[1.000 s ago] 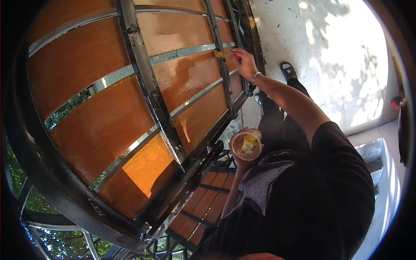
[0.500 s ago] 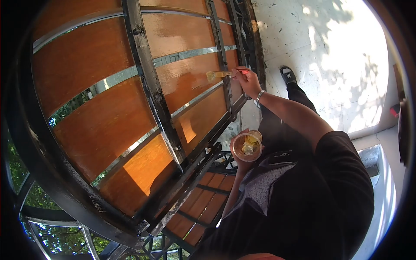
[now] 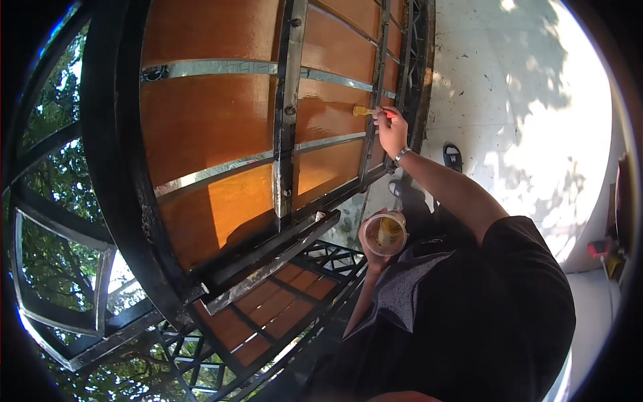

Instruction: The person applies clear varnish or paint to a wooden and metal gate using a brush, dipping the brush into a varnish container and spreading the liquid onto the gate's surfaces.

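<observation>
Our right arm reaches out while our left stays tucked close.

We stretch our right arm forward, nearly straight, a band on the wrist, and our right hand [image 3: 391, 127] is raised with its fingers [image 3: 382, 118] pinched closed around a thin handle. We keep our left arm bent at the elbow, forearm rising close to the chest, and our left hand [image 3: 374, 253] cups from underneath, fingers curled upward and wrapped shut around what it carries.

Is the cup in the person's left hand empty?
No, the cup held by the left hand contains yellowish liquid.
</observation>
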`<action>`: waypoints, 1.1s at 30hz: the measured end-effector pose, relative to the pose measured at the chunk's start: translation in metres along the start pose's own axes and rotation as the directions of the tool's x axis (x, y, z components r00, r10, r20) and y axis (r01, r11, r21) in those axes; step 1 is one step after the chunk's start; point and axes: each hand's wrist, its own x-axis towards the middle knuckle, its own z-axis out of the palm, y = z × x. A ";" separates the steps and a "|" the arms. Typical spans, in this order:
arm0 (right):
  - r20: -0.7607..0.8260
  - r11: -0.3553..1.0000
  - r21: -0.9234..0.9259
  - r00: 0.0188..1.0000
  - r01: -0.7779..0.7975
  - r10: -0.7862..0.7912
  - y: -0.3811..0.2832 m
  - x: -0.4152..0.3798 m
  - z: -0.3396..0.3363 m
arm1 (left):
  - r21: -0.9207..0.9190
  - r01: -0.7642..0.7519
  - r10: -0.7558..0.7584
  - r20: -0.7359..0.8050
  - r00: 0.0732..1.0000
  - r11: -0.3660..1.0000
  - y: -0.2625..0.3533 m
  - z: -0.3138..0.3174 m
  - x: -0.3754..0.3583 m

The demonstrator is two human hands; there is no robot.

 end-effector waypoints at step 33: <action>0.536 0.916 -0.271 0.743 -0.297 0.400 -0.104 -0.076 -0.212 | -0.054 0.087 -0.080 -0.941 0.330 0.995 -0.001 0.192 -0.380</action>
